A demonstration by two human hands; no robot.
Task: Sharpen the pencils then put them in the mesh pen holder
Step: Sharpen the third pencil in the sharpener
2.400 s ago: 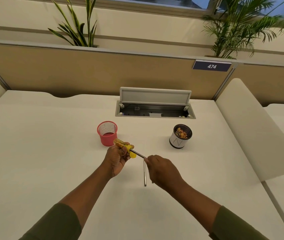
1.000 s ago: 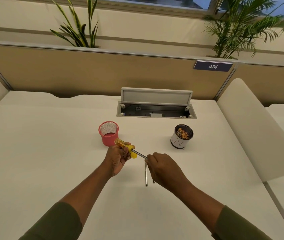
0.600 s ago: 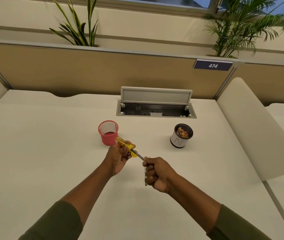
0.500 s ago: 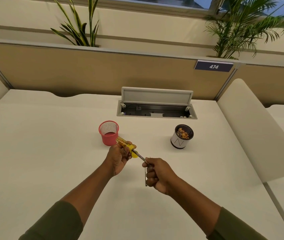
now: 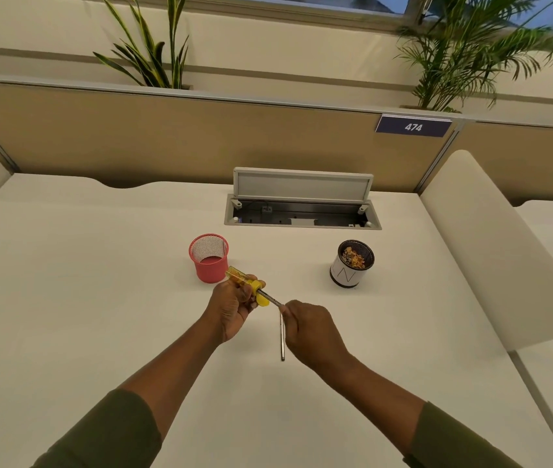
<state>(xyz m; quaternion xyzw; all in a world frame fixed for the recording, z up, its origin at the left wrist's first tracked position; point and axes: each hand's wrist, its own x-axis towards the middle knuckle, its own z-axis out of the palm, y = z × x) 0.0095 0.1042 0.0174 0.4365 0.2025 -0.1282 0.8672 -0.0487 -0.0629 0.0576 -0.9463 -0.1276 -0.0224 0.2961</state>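
My left hand (image 5: 232, 309) is closed around a yellow sharpener (image 5: 248, 287) with a clear yellow barrel. A grey pencil (image 5: 270, 298) sticks out of it toward the right, and my right hand (image 5: 312, 331) grips that pencil's free end. A second grey pencil (image 5: 282, 342) lies on the white desk (image 5: 82, 298) just left of my right hand, pointing toward me. The red mesh pen holder (image 5: 208, 257) stands just behind my left hand and looks empty.
A white cup with a black rim (image 5: 352, 263) holding pencil shavings stands right of centre. An open cable tray (image 5: 302, 211) with a raised lid sits at the back. A rounded white divider (image 5: 501, 251) borders the right side.
My right hand has turned on the pencil, rolling from knuckles-up to a fist and back, while my left hand kept the sharpener in place. The pencil on the desk has not moved.
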